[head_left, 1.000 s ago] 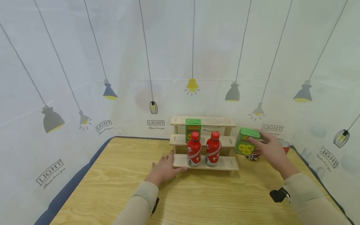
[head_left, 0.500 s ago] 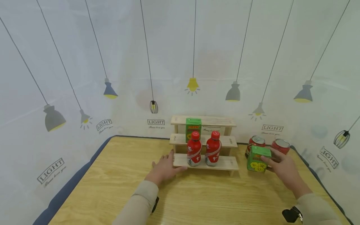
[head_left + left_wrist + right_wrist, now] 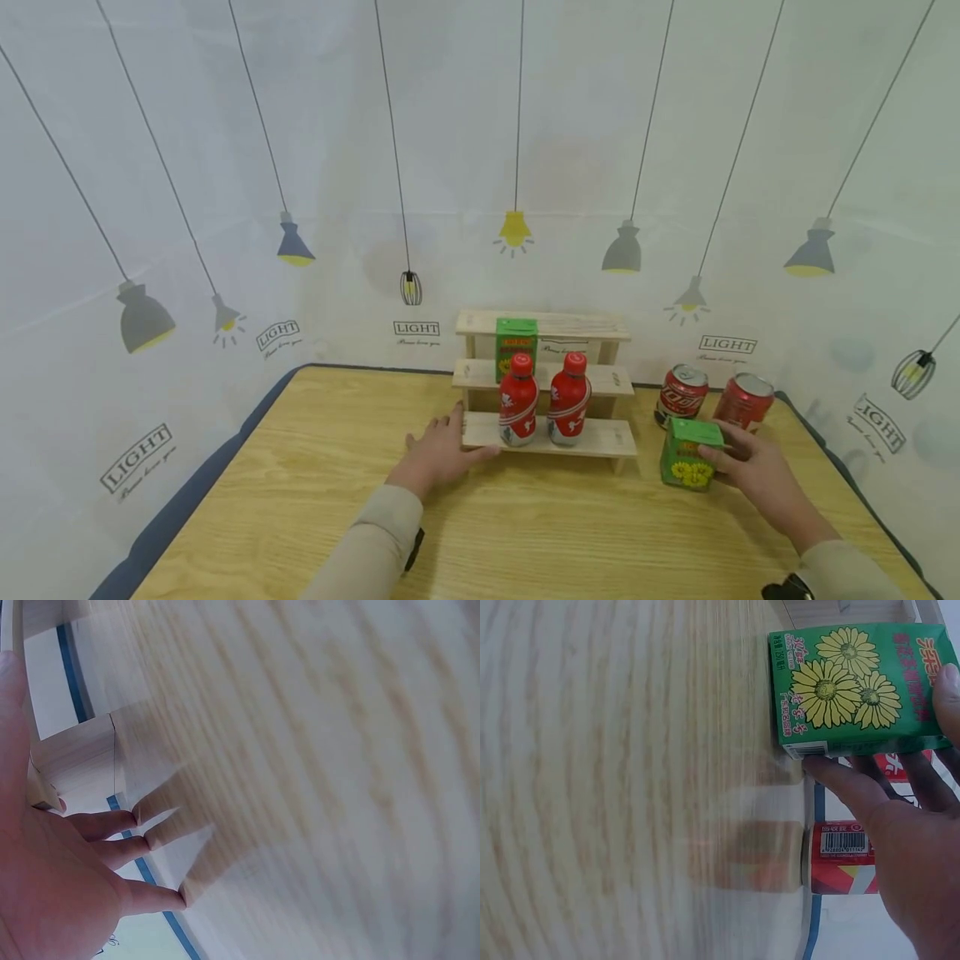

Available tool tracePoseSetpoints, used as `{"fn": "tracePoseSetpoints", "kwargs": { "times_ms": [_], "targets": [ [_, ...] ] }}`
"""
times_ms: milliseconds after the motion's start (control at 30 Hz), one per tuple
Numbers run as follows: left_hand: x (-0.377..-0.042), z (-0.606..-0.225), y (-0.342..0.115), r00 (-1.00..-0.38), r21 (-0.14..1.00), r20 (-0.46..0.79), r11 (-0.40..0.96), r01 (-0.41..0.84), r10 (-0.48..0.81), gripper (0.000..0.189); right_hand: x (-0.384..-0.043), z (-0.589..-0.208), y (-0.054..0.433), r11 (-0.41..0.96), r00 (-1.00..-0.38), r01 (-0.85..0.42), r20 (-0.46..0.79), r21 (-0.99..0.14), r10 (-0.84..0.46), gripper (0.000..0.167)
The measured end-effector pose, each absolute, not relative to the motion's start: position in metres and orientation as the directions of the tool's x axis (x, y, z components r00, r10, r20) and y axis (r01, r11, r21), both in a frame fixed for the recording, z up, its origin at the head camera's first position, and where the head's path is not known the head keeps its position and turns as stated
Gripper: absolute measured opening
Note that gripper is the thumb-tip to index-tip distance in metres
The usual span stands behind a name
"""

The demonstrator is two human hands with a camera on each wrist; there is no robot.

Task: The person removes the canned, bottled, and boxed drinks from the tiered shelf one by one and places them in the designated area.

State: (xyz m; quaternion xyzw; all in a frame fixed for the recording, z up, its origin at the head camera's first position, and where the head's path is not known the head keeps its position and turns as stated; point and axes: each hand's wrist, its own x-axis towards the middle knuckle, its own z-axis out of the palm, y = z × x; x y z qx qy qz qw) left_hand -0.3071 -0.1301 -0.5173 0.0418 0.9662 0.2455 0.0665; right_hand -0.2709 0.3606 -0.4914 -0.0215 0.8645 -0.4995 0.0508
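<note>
Green carton (image 3: 684, 458) is in your R hand (image 3: 767, 473), nr the R end of the table (image 3: 300, 517), in front of two upright red cans: L can (image 3: 681, 395) & R can (image 3: 746, 400). It's approx. upright, yellow-flower side twd you; whether its base touches the tabletop, can't tell. Your R hand is grasping it, thumb on the front face, fingers round the R side & back. R wrist cam: one fingertip sits by the barcode at a lower corner, three flowers clearly visible on the pack.

Your L hand (image 3: 437, 450) is released, holding nothing: fingers spread & fairly straight, tips down on the tabletop per L wrist cam, right by the L end of the wooden shelf unit (image 3: 480, 429). Thumb lies out twd the front of the lowest step; whether it presses on the wood, can't tell.

Shelf unit has three steps. Lowest one: L bottle (image 3: 518, 408) & R bottle (image 3: 569, 408), both red, upright, side by side w/ a small gap. Second carton (image 3: 516, 340), also green, stands on the middle step twd the L, partly hidden behind L bottle.

Behind it all: pale backdrop (image 3: 450, 167) w/ printed lamps & "LIGHT" labels. You've got light sleeves (image 3: 378, 533) on both arms.
</note>
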Motion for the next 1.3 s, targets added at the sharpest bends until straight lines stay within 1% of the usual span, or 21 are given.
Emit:
{"fn": "tracePoseSetpoints", "kwargs": {
  "times_ms": [167,467,633,967,1300],
  "targets": [
    [-0.306,-0.517,-0.130,-0.988,0.468,-0.108,0.882,0.050,0.114,0.126,-0.271,-0.496,0.365,0.475,-0.991,0.027,-0.087,-0.880,-0.104,0.084],
    [-0.305,-0.516,-0.127,-0.988,0.470,-0.099,0.881,0.060,0.120,0.126,-0.268,-0.500,0.367,0.501,-0.989,0.043,-0.108,-0.865,-0.101,0.079],
    [-0.303,-0.517,-0.125,-0.990,0.478,-0.087,0.877,0.059,0.114,0.126,-0.267,-0.504,0.366,0.500,-0.992,0.026,-0.083,-0.865,-0.092,0.077],
    [-0.302,-0.517,-0.122,-0.992,0.438,-0.057,0.896,0.077,0.113,0.124,-0.267,-0.511,0.365,0.532,-0.997,0.018,-0.058,-0.846,-0.060,0.075],
    [-0.304,-0.520,-0.126,-0.993,0.383,-0.027,0.919,0.094,0.113,0.126,-0.272,-0.508,0.362,0.537,-0.994,0.052,-0.094,-0.842,-0.051,0.077]
  ]
}}
